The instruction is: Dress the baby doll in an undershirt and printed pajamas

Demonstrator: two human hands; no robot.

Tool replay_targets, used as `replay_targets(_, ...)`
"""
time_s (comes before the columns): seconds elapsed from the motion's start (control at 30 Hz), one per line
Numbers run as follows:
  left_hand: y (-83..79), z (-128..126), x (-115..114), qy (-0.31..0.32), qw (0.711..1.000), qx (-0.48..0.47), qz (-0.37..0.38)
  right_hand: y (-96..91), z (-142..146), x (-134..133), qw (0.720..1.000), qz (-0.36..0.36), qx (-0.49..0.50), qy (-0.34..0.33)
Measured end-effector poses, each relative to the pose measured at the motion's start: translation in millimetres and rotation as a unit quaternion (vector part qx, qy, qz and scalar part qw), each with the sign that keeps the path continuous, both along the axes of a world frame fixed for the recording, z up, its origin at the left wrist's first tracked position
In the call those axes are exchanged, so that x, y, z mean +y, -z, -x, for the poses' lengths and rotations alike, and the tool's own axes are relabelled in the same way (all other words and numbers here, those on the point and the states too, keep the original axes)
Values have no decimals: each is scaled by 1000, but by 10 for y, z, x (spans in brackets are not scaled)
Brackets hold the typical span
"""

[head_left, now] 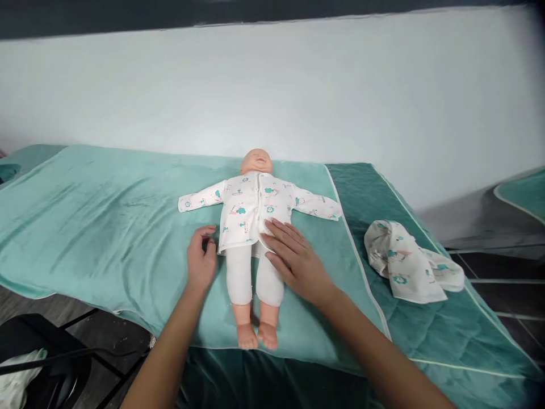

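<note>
A baby doll [256, 162] lies on its back on a light green cover, head toward the wall and bare feet toward me. It wears a white baby jacket [239, 211] printed with green and pink figures, its sleeves spread out to both sides. White trousers [239, 275] cover the legs down to above the ankles. My right hand [296, 255] rests with outstretched fingers on the jacket's lower front and hides part of it. Beside the jacket's left hem is my left hand [201, 258], fingers loosely bent and thumb apart, with nothing seen in it.
A crumpled garment [409, 261] in the same print lies to the right on a dark green quilted cover [451, 332]. A white wall [272, 91] stands behind the bed. At lower left is a black chair [46, 352] with cloth on it.
</note>
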State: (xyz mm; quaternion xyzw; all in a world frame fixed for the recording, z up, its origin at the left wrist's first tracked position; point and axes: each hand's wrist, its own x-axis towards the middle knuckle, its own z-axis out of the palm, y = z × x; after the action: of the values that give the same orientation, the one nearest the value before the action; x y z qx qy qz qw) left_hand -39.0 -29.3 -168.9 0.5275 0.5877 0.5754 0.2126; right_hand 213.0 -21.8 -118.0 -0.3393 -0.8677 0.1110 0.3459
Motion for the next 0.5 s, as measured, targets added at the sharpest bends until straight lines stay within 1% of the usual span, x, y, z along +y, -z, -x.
replay_targets(0.07, -63, -20, 167, -5, 999, -47, 26, -81, -30, 88, 998, 27, 54, -18)
replay_targets(0.1, -105, -32, 264, -1, 997, -67, 47, -128, -22, 174, 995, 44, 86, -12)
replay_targets(0.13, -152, -46, 366, 9, 993, -89, 71, -174, 2, 287, 991, 63, 115, 7)
replay_targets(0.2, -244, -76, 565, 51, 978, -158, 123, -255, 91, 584, 981, 103, 147, 71)
replay_targets(0.23, -283, -92, 655, 82, 963, -213, 146, -286, 150, 755, 976, 121, 147, 107)
replay_targets(0.3, -337, -122, 805, 140, 913, -330, 193, -327, 274, 1096, 966, 143, 126, 175)
replay_targets(0.37, -358, -148, 915, 181, 860, -418, 230, -351, 386, 1379, 962, 122, 107, 221)
replay_targets(0.43, -355, -167, 996, 202, 822, -470, 249, -378, 468, 1569, 958, 106, 103, 245)
replay_targets(0.5, -341, -180, 1062, 216, 798, -502, 254, -425, 518, 1678, 952, 133, 95, 258)
